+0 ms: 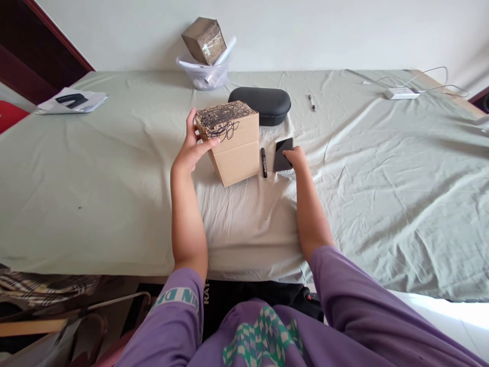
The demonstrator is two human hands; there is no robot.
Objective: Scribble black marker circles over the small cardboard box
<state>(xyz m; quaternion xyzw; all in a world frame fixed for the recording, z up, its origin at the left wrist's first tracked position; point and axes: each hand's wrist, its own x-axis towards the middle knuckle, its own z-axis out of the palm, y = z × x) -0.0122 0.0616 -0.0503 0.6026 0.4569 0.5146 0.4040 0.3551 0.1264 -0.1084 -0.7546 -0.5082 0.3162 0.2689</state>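
A cardboard box (240,153) stands on the cloth-covered table, its top scribbled over with dark looping lines. My left hand (193,148) grips the box at its upper left corner, thumb on the near face and fingers round the far side. To the right, my right hand (297,157) has its thumb on top of a dark smartphone (281,155) and its other fingers hidden at the edge; the phone lies at or just above the cloth, I cannot tell which. A black marker (264,163) lies between box and phone.
Behind the box is a black hard case (267,104). A clear plastic basket (208,76) holding a smaller cardboard box (205,42) stands by the wall. Farther right lie a pen (311,103) and a white power strip (401,93); papers (72,101) lie far left.
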